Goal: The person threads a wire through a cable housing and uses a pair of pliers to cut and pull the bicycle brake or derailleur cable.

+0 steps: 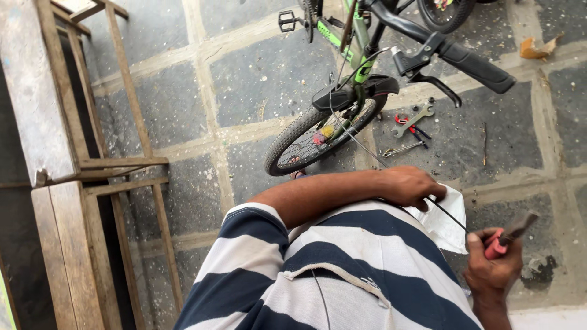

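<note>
While you look down over your navy-and-white striped shirt [342, 269], your left hand [411, 186] is curled shut, pinching a thin dark cable [449, 215] against a crumpled piece of white cloth or paper [445, 223] that lies just beyond the shirt's far edge. That cable runs from your left fingers on toward your right hand [492, 266], which sits just right of the shirt and is closed in a fist around a pair of red-handled pliers [510, 235], the dull metal head pointing up and away from you. A second stretch of thin wire rises from near your left hand up toward the green-and-black bicycle [354, 58] standing farther out than the shirt on the dark stone-tiled floor [263, 79]. Its spoked front wheel [318, 134] with a black mudguard is the part nearest the shirt, and its black handlebar grip [477, 67] with a brake lever reaches out to the right. Beyond your left hand, on the floor just right of the wheel, lie a flat grey metal spanner [414, 119], a small red-handled tool [406, 122] and another slim metal tool [400, 148]. Well to the left of the shirt stands a weathered wooden frame [122, 165] of rough planks and slats. A torn scrap of brown cardboard [538, 47] lies far off, past the handlebar grip.
</note>
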